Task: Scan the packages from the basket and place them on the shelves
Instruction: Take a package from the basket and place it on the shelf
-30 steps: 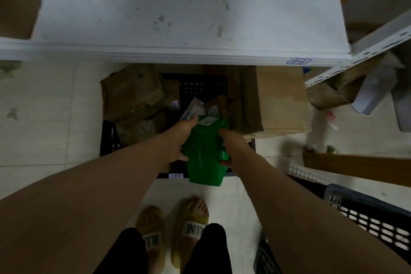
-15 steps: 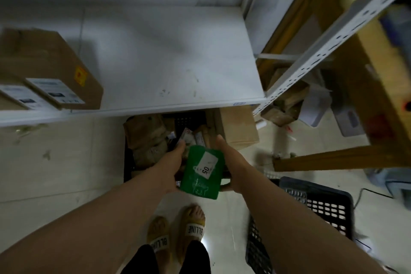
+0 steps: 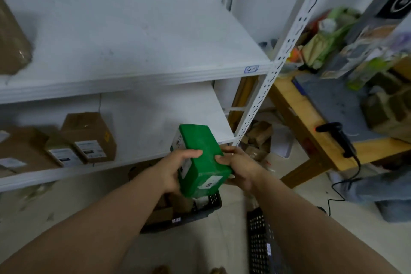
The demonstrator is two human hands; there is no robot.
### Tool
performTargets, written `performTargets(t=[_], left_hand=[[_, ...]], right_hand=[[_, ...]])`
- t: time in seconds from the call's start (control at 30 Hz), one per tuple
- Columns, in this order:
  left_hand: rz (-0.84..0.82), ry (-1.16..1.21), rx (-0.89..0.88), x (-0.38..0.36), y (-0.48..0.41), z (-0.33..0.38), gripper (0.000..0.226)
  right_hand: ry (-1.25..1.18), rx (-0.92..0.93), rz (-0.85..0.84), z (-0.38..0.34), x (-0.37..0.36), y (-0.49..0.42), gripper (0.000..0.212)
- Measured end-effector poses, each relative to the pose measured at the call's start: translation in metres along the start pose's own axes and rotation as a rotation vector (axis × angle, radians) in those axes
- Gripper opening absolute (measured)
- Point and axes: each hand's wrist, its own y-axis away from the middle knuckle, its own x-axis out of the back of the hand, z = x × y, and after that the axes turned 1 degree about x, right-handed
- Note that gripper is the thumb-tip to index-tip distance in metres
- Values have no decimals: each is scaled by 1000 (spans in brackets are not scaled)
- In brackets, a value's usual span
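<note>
A dim storeroom with a pale tiled floor (image 3: 206, 247) and a white wall behind. A white shelving unit (image 3: 133, 46) fills the left and middle of the view, and a perforated upright (image 3: 287, 44) stands at its right front corner. A brown parcel (image 3: 11, 44) sits at the far left of the upper shelf. Several cardboard boxes (image 3: 89, 133) with white labels stand on the left part of the lower shelf (image 3: 160, 118). Right of the unit stands a wooden table (image 3: 295, 115) with a blurred heap of goods at its far end.

On the floor below the arms sits a black basket (image 3: 206, 209) holding brown parcels, with a second black basket (image 3: 259, 242) just to its right.

The green package (image 3: 200, 151) is up in the air above the first basket, tilted, in front of the lower shelf's edge. The left hand (image 3: 175, 169) grips its left side with fingers curled over the top face. The right hand (image 3: 240, 167) grips its right side, so the package lies clamped between the two hands.

A black scanner (image 3: 340, 138) hangs at the table's near edge, its cable trailing to the floor. A small white label (image 3: 210, 184) shows on the package's near end, and a small handwritten tag (image 3: 251, 69) is stuck on the upper shelf's front edge
</note>
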Motion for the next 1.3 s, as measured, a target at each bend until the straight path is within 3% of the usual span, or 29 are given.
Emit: performTargets(t=[0.1, 0.2, 0.23, 0.37, 0.47, 0.53, 0.63, 0.8, 0.9, 1.0, 1.1, 1.17, 1.3], left_hand=[[-39, -106, -115, -16, 24, 13, 66], [283, -354, -313, -27, 32, 25, 148], [381, -491, -353, -34, 36, 28, 165], [589, -1086, -514, -74, 53, 32, 164], [715, -1384, -659, -112, 62, 29, 156], [746, -1450, -755, -131, 65, 25, 154], [677, -1294, -805, -152, 69, 21, 154], [465, -552, -741, -148, 74, 18, 171], [317, -263, -683, -143, 78, 9, 162], [192, -219, -649, -147, 82, 6, 135], [219, -157, -713, -149, 92, 15, 95], [248, -167, -759, -144, 100, 29, 91], [252, -311, -755, -130, 118, 62, 113]], right_hand=[[11, 3, -44, -24, 18, 14, 21], [120, 94, -72, -58, 34, 31, 44], [162, 136, -61, -69, 39, 35, 57], [322, 246, -99, -101, 53, 50, 85], [378, 287, -112, -110, 71, 58, 82], [342, 314, -140, -112, 88, 61, 80], [292, 385, -185, -119, 118, 64, 74], [183, 465, -306, -134, 154, 67, 73], [54, 472, -363, -138, 157, 71, 73], [-15, 469, -442, -135, 149, 79, 55], [16, 411, -494, -131, 147, 76, 52], [132, 364, -500, -130, 147, 70, 69], [285, 423, -363, -147, 139, 66, 112]])
